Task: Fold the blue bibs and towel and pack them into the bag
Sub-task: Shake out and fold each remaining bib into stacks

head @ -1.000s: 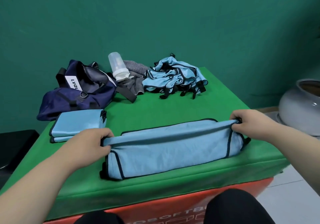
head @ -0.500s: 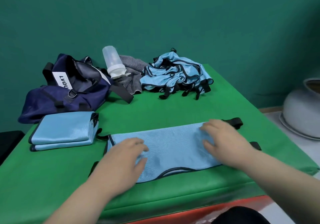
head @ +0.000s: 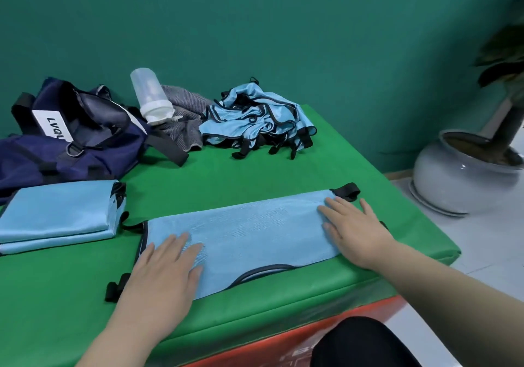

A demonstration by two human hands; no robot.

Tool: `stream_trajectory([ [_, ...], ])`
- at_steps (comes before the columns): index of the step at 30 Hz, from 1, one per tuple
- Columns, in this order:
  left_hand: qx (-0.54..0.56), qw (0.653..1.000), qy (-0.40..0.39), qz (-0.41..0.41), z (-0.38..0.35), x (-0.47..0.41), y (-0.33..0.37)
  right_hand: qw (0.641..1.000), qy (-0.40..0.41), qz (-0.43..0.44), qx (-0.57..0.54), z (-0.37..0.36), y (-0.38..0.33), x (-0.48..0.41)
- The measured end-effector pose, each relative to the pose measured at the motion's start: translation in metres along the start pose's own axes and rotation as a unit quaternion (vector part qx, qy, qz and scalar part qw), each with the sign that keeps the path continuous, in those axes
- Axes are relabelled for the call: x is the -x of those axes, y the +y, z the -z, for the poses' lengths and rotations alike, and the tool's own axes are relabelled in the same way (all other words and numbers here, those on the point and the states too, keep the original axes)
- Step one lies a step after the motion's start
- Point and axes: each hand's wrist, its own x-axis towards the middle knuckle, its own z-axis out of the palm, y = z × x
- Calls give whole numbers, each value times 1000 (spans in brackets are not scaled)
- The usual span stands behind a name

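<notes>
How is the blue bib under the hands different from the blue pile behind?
The light-blue fabric bib in front lies flat and smooth; the heap of light-blue bibs behind is crumpled and tangled. The left hand and right hand press the front bib; no hand touches the heap. Both have black trim.

bib (head: 249,233) front | folded stack (head: 56,213) left | bag (head: 71,145) rear-left | bib heap (head: 255,119) rear | bottle (head: 150,97) likely on towel (head: 184,117)

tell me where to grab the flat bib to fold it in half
Probably the right short end of the bib, pinched at both corners from the right, beside the black tab. It lies flat as a long strip left to right, so that end can fold over to the left. The left hand and right hand rest flat on it.
</notes>
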Motion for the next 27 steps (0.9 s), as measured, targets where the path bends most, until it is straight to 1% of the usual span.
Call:
stream_trajectory([
  [4,-8,1000,-2,0,3,1,-3,1000,-8,-15,-11,1,6,1],
  [8,-1,1000,-5,-5,6,0,-7,999,8,-21,-23,3,-7,-2],
  [11,13,1000,23,3,13,1,-13,999,29,26,-14,11,-51,-6],
  [13,24,999,45,0,18,3,-19,997,27,71,-31,16,-92,-6],
  [15,50,998,38,-5,27,6,-25,990,11,121,-64,15,-135,-7],
  [17,75,997,31,-7,30,9,-30,983,4,153,-97,12,-177,-12],
  [21,109,994,28,-2,36,15,-40,978,-5,164,-127,2,-225,-24],
  [24,137,990,19,-7,37,17,-49,979,-12,156,-132,-6,-228,-25],
  [27,150,989,-14,-12,38,15,-59,980,-8,149,-130,-10,-227,-24],
])
